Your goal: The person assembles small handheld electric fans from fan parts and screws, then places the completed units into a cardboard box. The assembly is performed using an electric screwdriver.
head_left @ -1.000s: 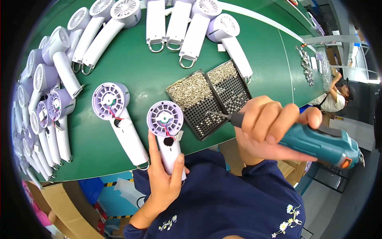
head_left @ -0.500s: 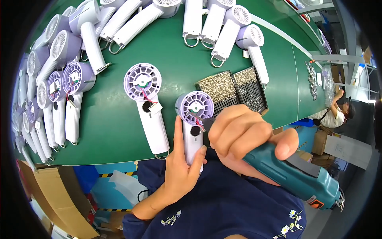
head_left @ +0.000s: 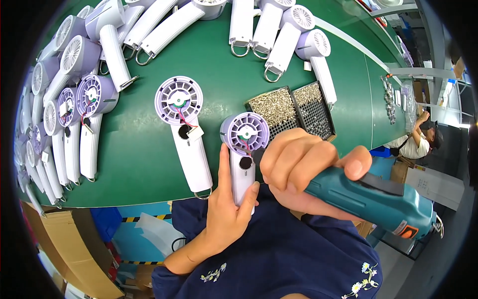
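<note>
My left hand (head_left: 226, 212) is wrapped round the white handle of a handheld fan (head_left: 242, 174) at the table's near edge. The fan's round lilac head faces up, its cover off, with a pale hub and red wires showing. In my right hand (head_left: 303, 162) is a teal electric screwdriver (head_left: 371, 199); its dark nose points at the lower part of the fan head, where the tip's exact contact is hard to make out. Just left lies a second open fan (head_left: 191, 159), with red wires and a white connector hanging over its handle.
Two black screw trays (head_left: 274, 112) hold many small screws, right beyond the held fan. Many more lilac and white fans (head_left: 82, 55) crowd the green table's (head_left: 134, 164) left and far sides. Cardboard (head_left: 79, 249) stands below left. Another person (head_left: 418, 142) is at the far right.
The screwdriver's rear end has swung up and to the right, so the tool lies flatter. My left hand and the held fan have barely moved.
</note>
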The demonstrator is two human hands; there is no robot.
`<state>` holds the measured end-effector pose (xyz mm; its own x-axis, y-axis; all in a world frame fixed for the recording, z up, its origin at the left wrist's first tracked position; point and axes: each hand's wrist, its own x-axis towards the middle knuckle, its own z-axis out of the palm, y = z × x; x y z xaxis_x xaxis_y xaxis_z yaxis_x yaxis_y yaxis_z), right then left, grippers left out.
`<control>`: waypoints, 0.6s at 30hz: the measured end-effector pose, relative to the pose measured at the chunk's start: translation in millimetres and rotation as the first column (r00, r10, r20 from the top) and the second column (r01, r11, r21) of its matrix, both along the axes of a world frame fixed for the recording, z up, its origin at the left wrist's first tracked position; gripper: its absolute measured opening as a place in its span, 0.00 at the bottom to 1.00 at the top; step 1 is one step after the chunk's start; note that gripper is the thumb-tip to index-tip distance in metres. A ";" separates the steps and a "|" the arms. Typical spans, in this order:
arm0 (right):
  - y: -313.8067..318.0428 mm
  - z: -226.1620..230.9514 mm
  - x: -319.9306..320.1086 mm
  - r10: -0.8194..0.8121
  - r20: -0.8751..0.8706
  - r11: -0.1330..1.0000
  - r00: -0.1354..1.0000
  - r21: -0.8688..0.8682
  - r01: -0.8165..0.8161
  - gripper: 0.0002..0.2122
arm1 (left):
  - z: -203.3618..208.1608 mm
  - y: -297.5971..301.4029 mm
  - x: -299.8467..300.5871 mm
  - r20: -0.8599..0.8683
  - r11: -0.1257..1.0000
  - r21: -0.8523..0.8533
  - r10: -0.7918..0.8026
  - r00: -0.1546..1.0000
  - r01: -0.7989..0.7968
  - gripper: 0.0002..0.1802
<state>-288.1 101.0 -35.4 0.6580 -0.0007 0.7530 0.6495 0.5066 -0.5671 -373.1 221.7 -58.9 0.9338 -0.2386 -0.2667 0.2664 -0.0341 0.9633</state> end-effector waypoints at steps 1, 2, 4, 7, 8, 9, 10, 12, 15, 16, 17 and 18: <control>-0.3 0.3 0.0 0.004 -0.014 1.000 1.000 0.013 -0.004 0.28 | -0.8 -0.6 -0.6 -0.022 1.000 -0.028 0.006 1.000 -0.007 0.41; -1.3 1.4 -1.4 0.003 -0.012 1.000 1.000 0.012 -0.003 0.28 | -1.6 -1.1 -1.2 -0.044 0.998 -0.055 0.012 0.999 -0.014 0.41; -3.6 2.6 -5.6 0.127 -0.130 0.988 0.983 0.104 -0.114 0.25 | -6.0 -1.4 -2.5 -0.014 0.998 -0.054 0.012 1.000 -0.013 0.41; 7.0 -1.5 7.2 0.081 -0.198 0.994 0.977 0.091 -0.064 0.37 | -4.2 1.4 -3.1 -0.018 0.998 -0.057 0.011 1.000 -0.012 0.41; 7.9 -0.7 11.4 0.088 -0.195 0.993 0.977 0.089 -0.071 0.37 | -3.1 2.9 -3.2 -0.051 0.998 -0.063 0.004 0.999 -0.008 0.41; 8.5 0.8 17.1 0.138 -0.259 0.990 0.956 0.037 -0.133 0.39 | -3.5 3.6 -3.9 -0.040 0.999 -0.050 -0.001 0.999 -0.001 0.41; 9.4 2.4 20.6 0.185 -0.324 0.980 0.928 -0.012 -0.199 0.41 | -4.5 4.4 -4.3 -0.029 0.999 -0.036 -0.004 1.000 0.003 0.41; 10.5 5.1 12.4 0.076 -0.404 0.971 0.912 -0.180 -0.160 0.41 | -5.8 6.9 -5.0 -0.042 1.000 -0.017 -0.026 0.999 0.025 0.41; 8.7 5.9 13.0 0.143 -0.368 0.966 0.919 -0.152 -0.211 0.41 | -5.6 3.7 -5.1 -0.052 0.998 -0.051 -0.035 0.998 0.032 0.42; 8.4 4.2 13.3 0.163 -0.347 0.964 0.924 -0.146 -0.224 0.40 | -6.8 3.1 -4.6 -0.046 0.997 -0.079 -0.029 0.999 0.025 0.41; 10.2 1.1 14.3 0.180 -0.325 0.962 0.928 -0.140 -0.235 0.40 | -9.0 5.5 -4.1 -0.046 0.997 -0.074 -0.019 0.999 0.015 0.41; 10.6 -1.7 14.8 0.192 -0.306 0.960 0.932 -0.139 -0.243 0.40 | -10.4 5.1 -4.8 -0.026 0.996 -0.084 -0.014 1.000 0.012 0.41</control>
